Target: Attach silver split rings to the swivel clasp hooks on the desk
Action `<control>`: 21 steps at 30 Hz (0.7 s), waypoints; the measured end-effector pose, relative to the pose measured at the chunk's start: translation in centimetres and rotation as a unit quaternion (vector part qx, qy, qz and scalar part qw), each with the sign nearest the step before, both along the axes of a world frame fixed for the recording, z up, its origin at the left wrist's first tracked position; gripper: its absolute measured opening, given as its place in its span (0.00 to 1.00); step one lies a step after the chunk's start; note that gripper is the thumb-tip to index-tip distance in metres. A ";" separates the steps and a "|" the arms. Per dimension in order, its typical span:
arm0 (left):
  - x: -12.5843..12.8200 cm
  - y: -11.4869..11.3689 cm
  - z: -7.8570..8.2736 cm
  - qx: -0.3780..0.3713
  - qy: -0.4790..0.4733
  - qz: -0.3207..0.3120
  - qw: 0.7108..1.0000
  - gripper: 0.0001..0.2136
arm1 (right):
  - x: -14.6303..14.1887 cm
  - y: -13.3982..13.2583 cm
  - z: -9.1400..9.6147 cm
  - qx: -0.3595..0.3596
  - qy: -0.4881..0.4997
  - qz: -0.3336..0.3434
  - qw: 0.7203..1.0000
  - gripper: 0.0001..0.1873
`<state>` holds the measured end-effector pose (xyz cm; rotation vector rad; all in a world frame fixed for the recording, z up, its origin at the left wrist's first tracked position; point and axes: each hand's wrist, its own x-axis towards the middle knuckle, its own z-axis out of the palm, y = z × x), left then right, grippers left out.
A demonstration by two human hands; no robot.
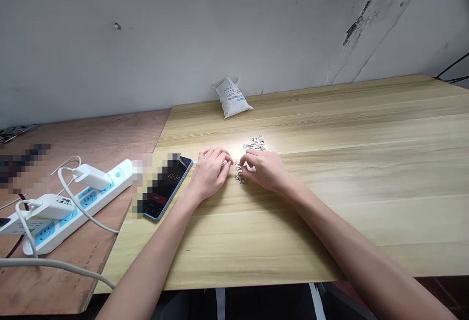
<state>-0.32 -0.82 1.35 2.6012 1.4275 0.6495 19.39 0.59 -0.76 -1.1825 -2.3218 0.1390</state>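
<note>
My left hand (210,172) and my right hand (263,169) sit close together at the middle of the pale wooden table (351,222). Their fingertips pinch a thin metal piece (237,165) between them. Just below my fingertips lies a small tangle of metal clips (240,178). A larger loose cluster of similar clips (254,143) lies just beyond my right hand, in a bright patch of light. A black smartphone (164,188) in a blue case lies left of my left hand.
A white sealed packet (232,97) leans against the grey wall at the table's back edge. Left of the table, a lower plywood board (110,134) carries a white power strip (120,174) with white chargers (91,176) and cables. Black cables enter at the right.
</note>
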 end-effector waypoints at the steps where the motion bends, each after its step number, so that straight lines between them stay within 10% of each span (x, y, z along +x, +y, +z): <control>1: 0.0 0.0 0.0 -0.003 0.001 0.001 1.000 0.06 | 0.0 0.0 0.0 -0.005 0.000 -0.001 1.000 0.05; 11: -0.4 0.3 -0.7 -0.061 -0.023 -0.039 0.997 0.05 | 0.5 -0.1 0.3 -0.132 0.025 -0.007 0.991 0.05; 21: -0.5 0.5 -0.9 -0.044 -0.013 -0.028 0.999 0.06 | 0.8 0.3 -0.4 -0.100 0.042 -0.006 0.994 0.04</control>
